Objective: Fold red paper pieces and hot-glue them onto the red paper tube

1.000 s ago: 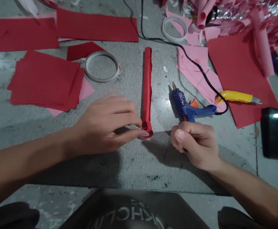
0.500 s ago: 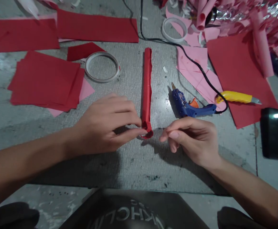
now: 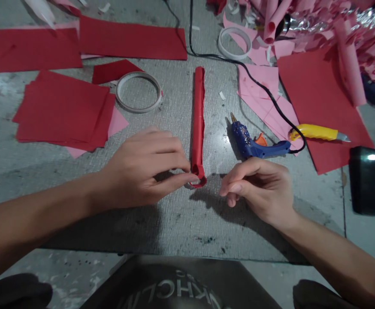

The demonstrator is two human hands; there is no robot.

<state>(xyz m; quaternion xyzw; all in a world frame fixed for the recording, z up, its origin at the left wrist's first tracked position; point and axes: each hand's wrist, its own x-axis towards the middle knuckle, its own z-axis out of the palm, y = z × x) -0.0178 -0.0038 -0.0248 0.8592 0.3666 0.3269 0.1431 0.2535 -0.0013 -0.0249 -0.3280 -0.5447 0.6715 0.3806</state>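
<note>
While the left hand [image 3: 142, 169] pinches the near end of the red roll [image 3: 198, 116] on the surface [image 3: 181, 227], the right [image 3: 266, 189] has loosened from a fist to closed fingertips beside the glue gun [image 3: 243, 139], visibly holding nothing, leaving the left alone steadying the roll.

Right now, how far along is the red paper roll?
The red paper roll looks rolled along most of its length. The left hand touches its curled near end; the right hand shows nothing held. That end looks unfinished, and the stacked red sheets lie flat.
</note>
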